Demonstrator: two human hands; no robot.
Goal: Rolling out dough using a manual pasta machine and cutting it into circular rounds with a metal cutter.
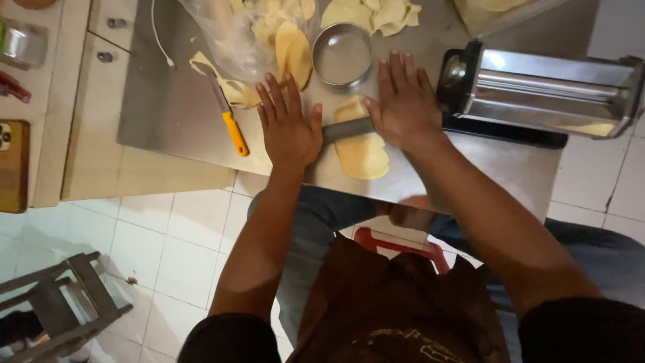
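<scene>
Dough work at a steel-topped table (175,101): the person is pressing both palms down on a metal roller bar (348,129) that is lying across a pale oval dough sheet (363,151). Left hand (289,128) is resting flat with fingers spread, heel on one end of the bar; right hand (405,101) is doing likewise on the other end, fingers together and extended, not gripping anything that I can see. The sheet is sitting between the two hands and is running from under the bar toward the person, near the table edge. It is looking already thinned, though uneven at the rim, so I am judging the flattening of this piece to be well under way but not finished. Beyond the fingertips a round metal ring cutter (342,54) is standing idle, and further out finished dough rounds (373,15) are piling up, with more in a clear plastic bag (235,33). Outside the left hand a yellow-handled knife (228,114) is lying by dough scraps (235,91). Just beyond the right hand a pasta machine (544,84) is waiting.
</scene>
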